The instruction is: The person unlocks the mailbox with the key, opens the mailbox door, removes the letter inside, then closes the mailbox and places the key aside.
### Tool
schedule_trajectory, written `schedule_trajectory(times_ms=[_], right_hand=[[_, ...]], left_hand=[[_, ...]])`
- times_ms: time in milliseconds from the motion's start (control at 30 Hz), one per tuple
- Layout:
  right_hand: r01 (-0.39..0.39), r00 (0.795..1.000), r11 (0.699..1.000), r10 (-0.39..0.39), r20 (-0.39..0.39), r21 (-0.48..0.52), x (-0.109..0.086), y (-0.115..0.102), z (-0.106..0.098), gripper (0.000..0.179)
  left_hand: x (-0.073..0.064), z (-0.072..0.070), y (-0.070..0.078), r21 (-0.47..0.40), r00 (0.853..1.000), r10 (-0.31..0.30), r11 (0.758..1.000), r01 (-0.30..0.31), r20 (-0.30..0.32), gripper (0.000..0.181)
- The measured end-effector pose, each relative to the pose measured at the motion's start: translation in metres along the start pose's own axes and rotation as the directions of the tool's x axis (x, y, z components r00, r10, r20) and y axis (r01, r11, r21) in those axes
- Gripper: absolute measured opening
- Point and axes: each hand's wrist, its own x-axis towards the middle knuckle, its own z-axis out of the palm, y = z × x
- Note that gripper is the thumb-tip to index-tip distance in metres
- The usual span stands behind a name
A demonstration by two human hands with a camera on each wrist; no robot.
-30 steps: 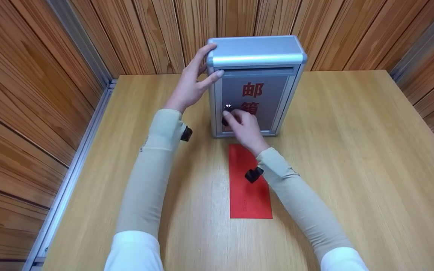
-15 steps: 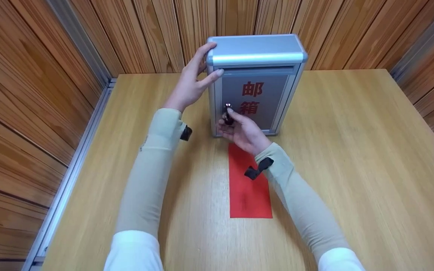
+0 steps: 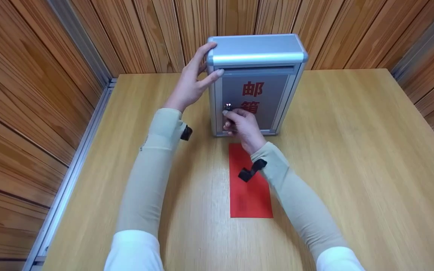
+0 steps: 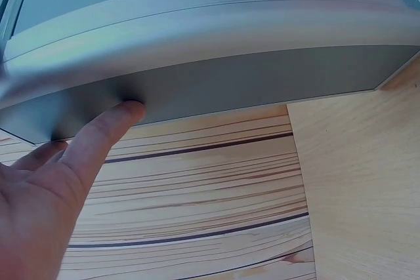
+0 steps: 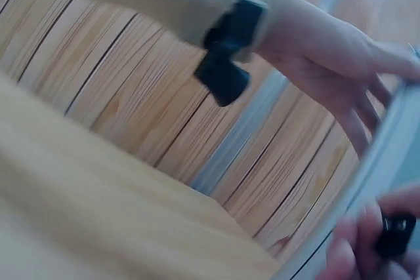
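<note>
A silver metal mailbox [image 3: 258, 47] with red Chinese characters stands upright on the table. My left hand [image 3: 187, 86] holds its upper left corner, the thumb on the front edge and a finger at the top. In the left wrist view, a finger [image 4: 108, 126] touches the box's side panel. My right hand [image 3: 248, 128] is at the chrome lock [image 3: 228, 105], low on the left of the mailbox door. It pinches a black-headed key [image 5: 395, 234], partly hidden by the fingers.
A red envelope [image 3: 245, 199] lies flat on the wooden table [image 3: 352, 150] before the mailbox, partly under my right wrist in the head view. Wood-panelled walls [image 3: 156, 34] close in the back and sides. A black strap piece [image 3: 252, 169] hangs from my right wrist.
My right hand turns palm-up at the lock with its fingers loosened, then turns back and pinches the key again. The left hand and mailbox keep their place.
</note>
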Motion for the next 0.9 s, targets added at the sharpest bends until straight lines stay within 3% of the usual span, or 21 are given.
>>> schedule_trajectory(times_ms=[167,467,633,700,900], right_hand=[[0.033,0.997,0.996,-0.038,-0.069,-0.078,-0.002,-0.001,0.006,0.017],[0.044,0.997,0.997,-0.048,-0.063,-0.07,-0.006,0.003,0.009,0.029],[0.051,0.997,0.995,-0.055,-0.047,-0.086,-0.009,0.004,0.008,0.026],[0.057,0.997,0.994,-0.06,-0.038,-0.091,-0.011,0.004,0.008,0.025],[0.058,0.998,0.989,-0.058,0.008,-0.139,-0.026,0.007,0.005,0.031]], left_hand=[[0.0,0.001,0.0,0.005,1.0,0.013,1.0,-0.013,-0.004,0.062],[0.001,0.002,-0.001,0.002,1.0,-0.007,1.0,0.007,-0.013,0.063],[0.015,0.005,-0.028,0.007,1.0,0.003,1.0,-0.003,-0.028,0.066],[0.018,0.006,-0.031,0.006,0.999,0.011,1.0,-0.01,-0.031,0.066],[0.003,0.006,-0.005,0.007,1.0,0.007,1.0,-0.007,-0.03,0.064]])
